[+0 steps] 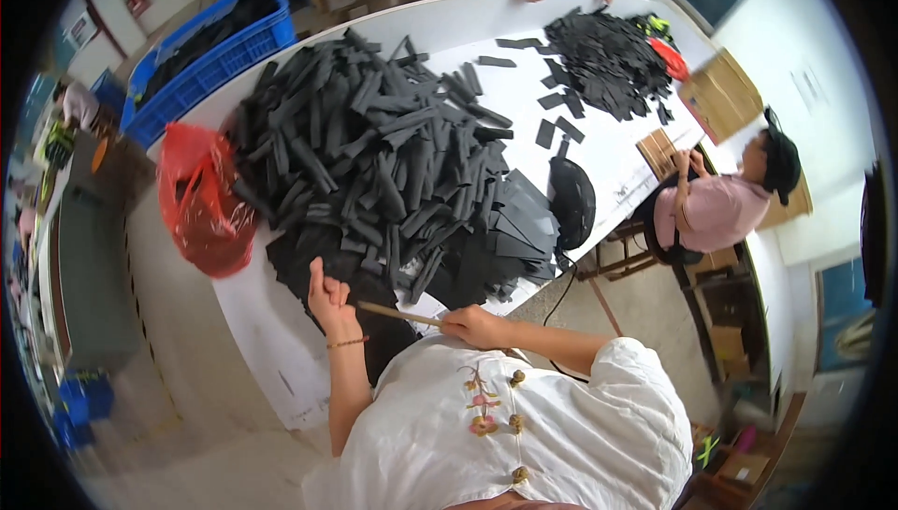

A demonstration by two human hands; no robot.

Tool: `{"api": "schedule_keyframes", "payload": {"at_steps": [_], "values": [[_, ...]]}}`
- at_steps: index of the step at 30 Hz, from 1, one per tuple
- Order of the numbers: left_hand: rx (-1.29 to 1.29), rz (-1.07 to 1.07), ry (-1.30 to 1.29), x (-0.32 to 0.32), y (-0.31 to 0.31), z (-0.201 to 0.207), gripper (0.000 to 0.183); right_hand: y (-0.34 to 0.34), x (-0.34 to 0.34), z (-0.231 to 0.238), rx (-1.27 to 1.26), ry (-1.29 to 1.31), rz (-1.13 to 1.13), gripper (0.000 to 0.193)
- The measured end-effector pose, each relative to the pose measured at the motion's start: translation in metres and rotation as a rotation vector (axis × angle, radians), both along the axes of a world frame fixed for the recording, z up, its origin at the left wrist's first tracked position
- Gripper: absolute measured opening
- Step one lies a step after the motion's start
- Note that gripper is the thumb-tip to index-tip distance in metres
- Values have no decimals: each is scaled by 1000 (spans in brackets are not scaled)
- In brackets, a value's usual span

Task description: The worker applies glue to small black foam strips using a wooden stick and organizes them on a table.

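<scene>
The right hand [470, 326] gripped a stick [398, 313] by one end, probably for reach — its tip near the left hand [335, 307], fingers curled, hold unclear; dark strips [374, 141] lay beyond.

The left forearm [350, 388] stands nearly upright, the left hand [332, 302] with 1 finger extended and others curled. The right forearm [554, 342] lies nearly level, the right hand [474, 326] curled. The 2 hands are apart.
</scene>
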State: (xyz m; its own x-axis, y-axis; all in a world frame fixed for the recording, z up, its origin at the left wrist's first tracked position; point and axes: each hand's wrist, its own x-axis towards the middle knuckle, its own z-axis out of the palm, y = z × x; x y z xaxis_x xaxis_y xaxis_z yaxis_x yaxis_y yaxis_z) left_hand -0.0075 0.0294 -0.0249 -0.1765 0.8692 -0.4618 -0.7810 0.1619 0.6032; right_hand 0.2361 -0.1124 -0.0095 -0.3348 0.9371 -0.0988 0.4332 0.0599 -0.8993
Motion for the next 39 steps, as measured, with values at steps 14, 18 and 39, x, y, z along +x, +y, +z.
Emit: {"api": "schedule_keyframes", "payload": {"at_steps": [14, 18, 39], "values": [[-37, -106, -360, 32, -11, -27, 19, 63, -74, -7, 545, 41, -205, 38], [-82, -91, -444, 4, -6, -35, 15, 68, -74, 20, 397, 74, -191, 27], [186, -985, 413, 52, -32, 31, 27, 98, -40, 15, 491, 124, -566, 8]]}}
